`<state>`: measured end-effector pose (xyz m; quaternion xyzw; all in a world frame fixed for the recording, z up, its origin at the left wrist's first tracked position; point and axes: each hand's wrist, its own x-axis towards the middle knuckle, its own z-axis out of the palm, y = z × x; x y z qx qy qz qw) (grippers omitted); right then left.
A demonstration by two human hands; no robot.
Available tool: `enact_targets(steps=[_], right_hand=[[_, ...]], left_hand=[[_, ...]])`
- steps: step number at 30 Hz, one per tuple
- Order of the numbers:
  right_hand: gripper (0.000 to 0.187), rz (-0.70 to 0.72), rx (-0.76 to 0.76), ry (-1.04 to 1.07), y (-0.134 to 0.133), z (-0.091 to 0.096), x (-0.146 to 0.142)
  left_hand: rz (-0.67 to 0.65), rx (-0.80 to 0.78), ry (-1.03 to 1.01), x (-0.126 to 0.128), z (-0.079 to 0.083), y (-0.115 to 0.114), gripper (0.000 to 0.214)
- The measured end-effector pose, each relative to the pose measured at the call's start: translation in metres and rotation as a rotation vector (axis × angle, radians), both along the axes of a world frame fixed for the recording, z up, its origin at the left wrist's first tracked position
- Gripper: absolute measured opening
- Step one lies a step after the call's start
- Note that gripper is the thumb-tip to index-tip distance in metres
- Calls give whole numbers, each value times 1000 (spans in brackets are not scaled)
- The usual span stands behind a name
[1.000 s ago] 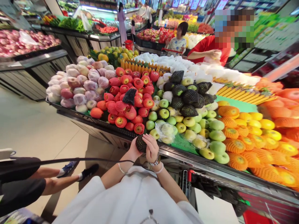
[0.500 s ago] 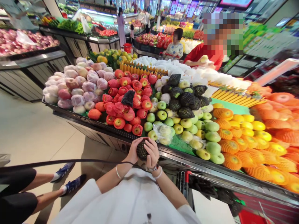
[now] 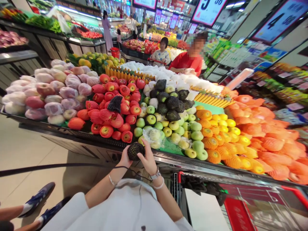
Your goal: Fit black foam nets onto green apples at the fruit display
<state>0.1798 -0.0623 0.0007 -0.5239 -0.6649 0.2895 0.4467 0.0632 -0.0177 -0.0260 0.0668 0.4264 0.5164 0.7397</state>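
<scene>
Between my two hands, in front of the display's edge, is a round fruit in a black foam net [image 3: 134, 151]; the net hides its kind. My left hand [image 3: 125, 158] is cupped round its left side. My right hand [image 3: 148, 160] is against its right side, thumb across the front and fingers stretched upward. Just beyond lie green apples [image 3: 197, 136] and a clear plastic bag of pale fruit [image 3: 153, 137]. Red apples in red foam nets [image 3: 116, 120] lie to the left. Farther back is a heap of black-netted fruit [image 3: 172, 103].
Bagged apples [image 3: 55, 93] fill the left end, orange-netted fruit [image 3: 274, 144] the right. A shopping cart [image 3: 240, 211] stands at my right. A person in red [image 3: 186, 61] is across the display; another person's shoes [image 3: 39, 195] show at lower left. A dark strap [image 3: 60, 166] crosses from the left.
My view has turned right, so the display sits farther left. My right hand has loosened from wrapping over the netted fruit, its fingers now straighter, and more of the fruit shows.
</scene>
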Motion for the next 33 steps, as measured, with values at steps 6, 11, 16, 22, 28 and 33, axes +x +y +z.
enact_targets(steps=[6, 11, 16, 22, 28, 33], right_hand=[[73, -205, -103, 197, -16, -9, 7], [59, -497, -84, 338, -16, -11, 62], [74, -761, 40, -60, 18, -33, 137], [64, -678, -158, -447, 41, -70, 147], [62, -801, -142, -545, 34, -93, 128], [65, -783, -64, -517, 32, -106, 137]], left_hand=[[-77, 260, 105, 29, 11, -1, 30], [-206, 494, 82, 34, 21, 10, 42], [-28, 822, 546, -27, 31, 55, 24], [201, 968, 1369, -103, 56, 128, 29], [32, 887, 1742, -111, 64, 189, 51], [75, 917, 1609, -112, 71, 191, 34]])
